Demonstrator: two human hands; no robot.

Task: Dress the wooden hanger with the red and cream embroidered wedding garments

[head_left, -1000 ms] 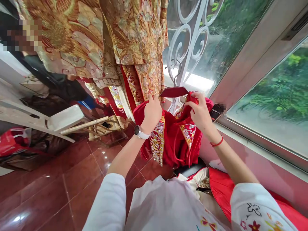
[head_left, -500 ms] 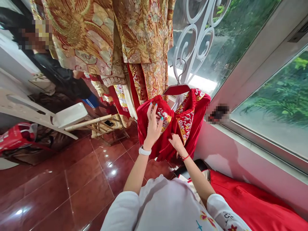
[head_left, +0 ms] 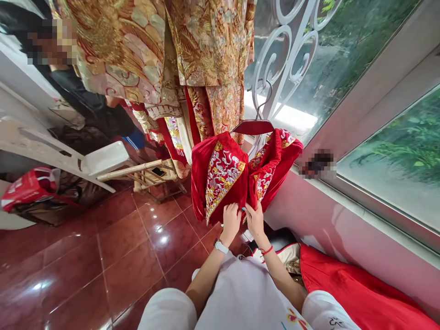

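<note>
Red embroidered garment [head_left: 233, 178] — both hands [head_left: 242, 219] grip it.

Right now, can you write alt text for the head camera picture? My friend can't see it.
Left hand and right hand hold the front of a red jacket on a hanger. Gold clothes hang beyond, near a window.

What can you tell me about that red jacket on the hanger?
The jacket looks like soft, slightly shiny velvet, with embroidered panels in silver and gold. It hangs upright but rumpled from a dark red hanger, by a white scrolled grille at the window. The left hand and right hand grip its lower front edges, close together. Any fastening there is hidden.
</note>
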